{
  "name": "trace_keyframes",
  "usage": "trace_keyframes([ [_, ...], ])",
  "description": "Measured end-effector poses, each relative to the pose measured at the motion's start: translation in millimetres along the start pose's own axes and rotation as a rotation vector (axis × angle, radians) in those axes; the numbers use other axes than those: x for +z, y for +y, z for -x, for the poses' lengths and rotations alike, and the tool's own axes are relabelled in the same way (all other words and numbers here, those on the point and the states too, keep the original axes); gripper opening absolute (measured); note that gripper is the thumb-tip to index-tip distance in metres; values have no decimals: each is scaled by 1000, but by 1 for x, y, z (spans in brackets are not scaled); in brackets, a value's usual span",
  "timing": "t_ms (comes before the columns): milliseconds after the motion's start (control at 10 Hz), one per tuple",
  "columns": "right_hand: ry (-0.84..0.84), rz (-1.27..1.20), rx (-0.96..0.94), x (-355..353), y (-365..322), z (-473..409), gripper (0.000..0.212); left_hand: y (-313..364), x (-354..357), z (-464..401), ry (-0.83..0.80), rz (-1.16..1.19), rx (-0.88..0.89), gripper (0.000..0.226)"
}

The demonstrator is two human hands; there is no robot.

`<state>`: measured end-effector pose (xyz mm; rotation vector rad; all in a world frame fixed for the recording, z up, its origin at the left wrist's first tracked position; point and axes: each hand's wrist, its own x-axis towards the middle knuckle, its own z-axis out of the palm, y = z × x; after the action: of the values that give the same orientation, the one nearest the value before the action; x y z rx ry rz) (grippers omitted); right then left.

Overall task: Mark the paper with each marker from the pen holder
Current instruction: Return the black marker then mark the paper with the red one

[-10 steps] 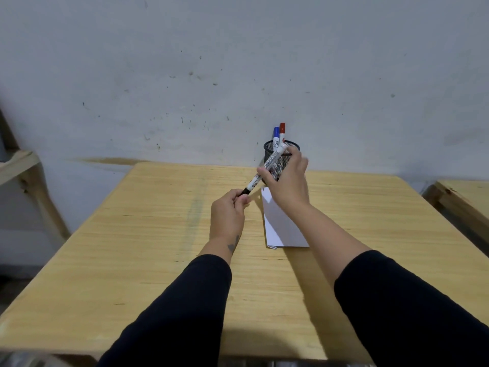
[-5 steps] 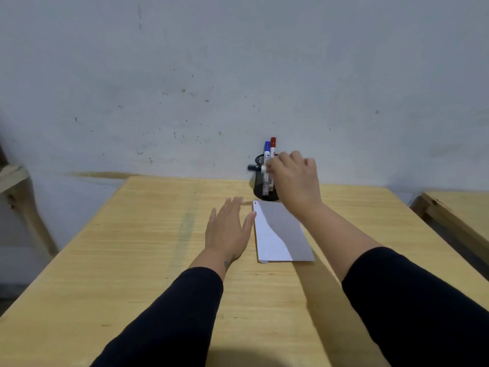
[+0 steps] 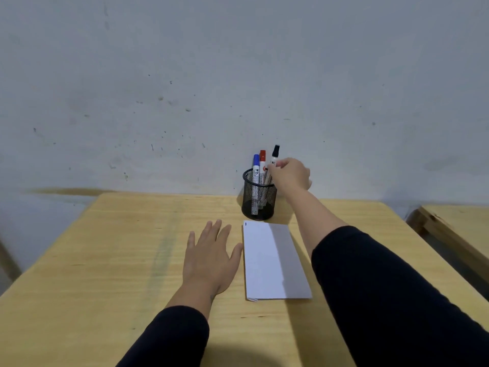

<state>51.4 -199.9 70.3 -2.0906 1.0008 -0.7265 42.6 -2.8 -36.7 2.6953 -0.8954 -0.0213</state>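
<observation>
Right hand (image 3: 289, 176) up at the twelve o'clock edge of the table (image 3: 105, 260), fingers pinched round the black marker (image 3: 274, 161), cap up, lower end already inside the mesh pen holder (image 3: 259, 197). Blue marker (image 3: 256, 168) and red marker (image 3: 262, 165) standing in the same holder, just to the nine o'clock side of the black one. Left hand (image 3: 209, 256) flat and spread on the wood, gripping nothing, thumb just at the nine o'clock edge of the paper (image 3: 272, 260). Paper lying at six o'clock from the holder, a small dark mark at its far left corner.

Likely step: dropping the black marker back in. Best done by lowering straight down until the tip meets the bottom, then loosening the pinch without nudging the rim, since a light mesh cup may tip easily. Worth keeping knuckles clear of the red cap. Left palm well placed to steady the sheet for the next marker.
</observation>
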Motion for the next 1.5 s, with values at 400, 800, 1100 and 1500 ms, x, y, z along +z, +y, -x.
trace_keyframes([
  [400, -79, -86, 108, 9, 0, -2, 37, 2, -1, 1, 7, 5, -5, 62],
  [800, 125, 422, -268, 12, -16, -10, 24, 3, -4, 3, 5, 3, -8, 62],
  [1100, 175, 544, -171, 28, -18, -8, 29, 3, -2, 2, 10, 5, -13, 62],
  [1500, 200, -227, -257, -22, -51, -3, 26, 2, -2, 2, -1, 9, -8, 62],
])
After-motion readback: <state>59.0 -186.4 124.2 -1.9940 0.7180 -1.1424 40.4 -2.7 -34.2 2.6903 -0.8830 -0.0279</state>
